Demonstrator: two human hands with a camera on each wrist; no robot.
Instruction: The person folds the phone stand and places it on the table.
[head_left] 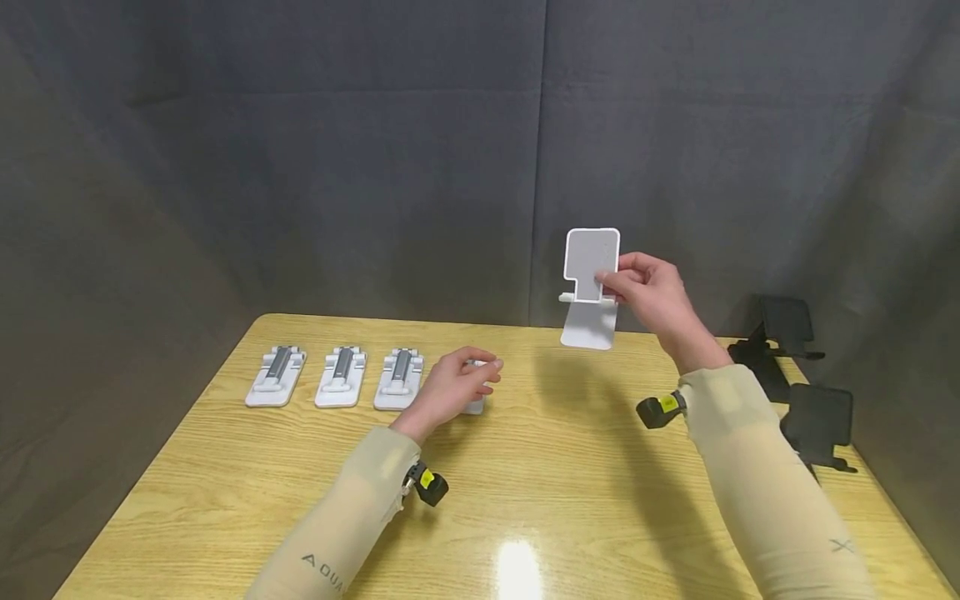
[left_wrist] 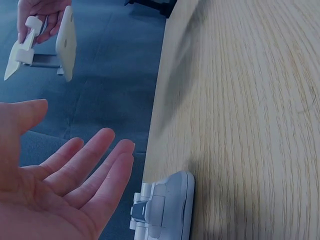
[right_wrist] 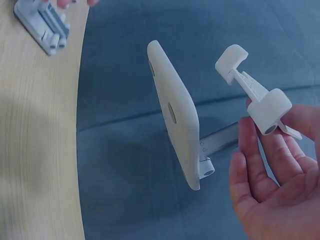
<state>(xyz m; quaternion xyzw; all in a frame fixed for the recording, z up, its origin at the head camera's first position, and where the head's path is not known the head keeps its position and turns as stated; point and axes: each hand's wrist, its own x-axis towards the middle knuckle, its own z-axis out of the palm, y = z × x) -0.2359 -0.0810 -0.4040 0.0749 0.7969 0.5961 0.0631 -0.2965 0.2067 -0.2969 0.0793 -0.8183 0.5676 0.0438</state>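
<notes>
My right hand (head_left: 654, 298) pinches an unfolded white phone stand (head_left: 587, 254) by the edge of its upper plate, in the air above the far table edge. In the right wrist view, the stand's base plate (right_wrist: 172, 105) and its grey hinged arm (right_wrist: 220, 139) show, with my fingers behind the cradle. My left hand (head_left: 453, 385) hovers with its fingers extended and nothing in them. Beneath it lies a folded white phone stand (head_left: 476, 407), mostly hidden in the head view; the left wrist view shows this folded stand (left_wrist: 167, 207) just beyond the fingertips.
To the left, three more folded white stands (head_left: 341, 379) lie in a row on the wooden table (head_left: 480, 492). At the right edge stand two unfolded black phone stands (head_left: 819, 417), partly behind my right sleeve. A dark curtain (head_left: 375, 167) hangs behind the table.
</notes>
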